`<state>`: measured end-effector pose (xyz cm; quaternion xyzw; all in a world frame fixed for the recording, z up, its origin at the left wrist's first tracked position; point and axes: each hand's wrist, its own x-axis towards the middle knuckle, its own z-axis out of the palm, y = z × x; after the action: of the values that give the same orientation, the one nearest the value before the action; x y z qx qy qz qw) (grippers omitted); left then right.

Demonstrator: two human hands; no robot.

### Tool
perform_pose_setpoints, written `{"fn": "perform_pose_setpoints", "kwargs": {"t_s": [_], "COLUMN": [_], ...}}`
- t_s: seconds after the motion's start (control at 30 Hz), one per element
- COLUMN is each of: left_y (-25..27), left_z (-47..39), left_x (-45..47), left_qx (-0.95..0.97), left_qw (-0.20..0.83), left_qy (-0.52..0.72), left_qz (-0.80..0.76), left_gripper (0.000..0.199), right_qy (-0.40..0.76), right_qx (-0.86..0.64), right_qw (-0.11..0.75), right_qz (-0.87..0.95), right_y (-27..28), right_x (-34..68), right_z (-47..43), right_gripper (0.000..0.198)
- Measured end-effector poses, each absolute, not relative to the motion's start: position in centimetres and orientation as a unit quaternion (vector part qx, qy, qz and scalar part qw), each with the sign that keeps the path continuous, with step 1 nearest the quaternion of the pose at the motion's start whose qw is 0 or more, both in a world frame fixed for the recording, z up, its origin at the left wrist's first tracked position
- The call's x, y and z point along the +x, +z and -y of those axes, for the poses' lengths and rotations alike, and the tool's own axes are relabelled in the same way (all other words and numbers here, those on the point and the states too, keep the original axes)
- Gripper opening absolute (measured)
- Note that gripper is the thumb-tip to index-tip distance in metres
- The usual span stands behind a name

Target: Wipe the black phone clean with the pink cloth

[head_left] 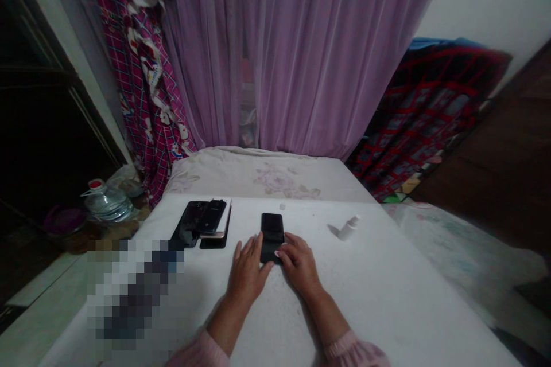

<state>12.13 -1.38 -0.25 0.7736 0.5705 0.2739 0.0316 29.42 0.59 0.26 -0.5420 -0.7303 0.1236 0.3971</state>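
A black smartphone (272, 229) lies flat on the white tabletop, its dark screen facing up. My left hand (248, 269) rests at its left side, fingers stretched out along the edge and thumb by the bottom corner. On the right, my right hand (300, 264) is closed in a pinch over the lower right part of the phone. Between those fingertips a small white piece (278, 253) shows, perhaps a bit of wipe or cloth; most of it is hidden. A small white square (282, 206) lies just beyond the phone.
Left of my hands is a pile of dark phones (212, 218) with a white item among them. A small white spray bottle (349, 228) stands to the right. Purple curtains (310, 57) hang behind the table (387, 298). A water jug (107, 202) sits on the floor at left.
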Motion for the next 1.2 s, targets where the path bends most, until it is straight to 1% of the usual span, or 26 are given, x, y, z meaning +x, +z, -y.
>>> {"fn": "perform_pose_setpoints", "kwargs": {"t_s": [0.1,0.23,0.53,0.63,0.77,0.83,1.0,1.2], "left_y": [-0.1,0.2,0.4,0.1,-0.2,-0.2,-0.1,0.1], "left_z": [1.3,1.3,1.2,1.1,1.2,1.2,1.2,1.1], "left_x": [12.2,12.2,12.1,12.0,11.9,11.9,11.8,11.8], "left_qx": [0.766,0.763,0.763,0.765,0.779,0.782,0.783,0.784], "left_qw": [0.054,0.082,0.078,0.06,0.032,0.027,0.029,0.039], "left_qy": [0.277,0.281,0.279,0.275,0.268,0.269,0.27,0.26], "left_qz": [-0.577,-0.576,-0.579,-0.579,-0.566,-0.561,-0.559,-0.562], "left_gripper": [0.077,0.085,0.089,0.081,0.055,0.048,0.046,0.047], "right_qy": [0.116,0.12,0.126,0.122,0.131,0.123,0.12,0.12], "right_qx": [-0.541,-0.559,-0.616,-0.62,-0.58,-0.566,-0.549,-0.558], "right_qw": [0.385,0.37,0.327,0.325,0.345,0.352,0.319,0.264], "right_qz": [0.738,0.732,0.706,0.703,0.726,0.735,0.763,0.777], "right_y": [0.2,0.2,1.1,1.3,0.7,0.3,0.5,2.2], "right_x": [29.2,28.7,27.8,27.9,28.4,28.7,28.9,27.8], "right_z": [-2.1,-4.4,-7.5,-7.6,-6.3,-5.2,-3.1,-6.2], "right_gripper": [0.016,0.016,0.017,0.019,0.019,0.018,0.016,0.011]}}
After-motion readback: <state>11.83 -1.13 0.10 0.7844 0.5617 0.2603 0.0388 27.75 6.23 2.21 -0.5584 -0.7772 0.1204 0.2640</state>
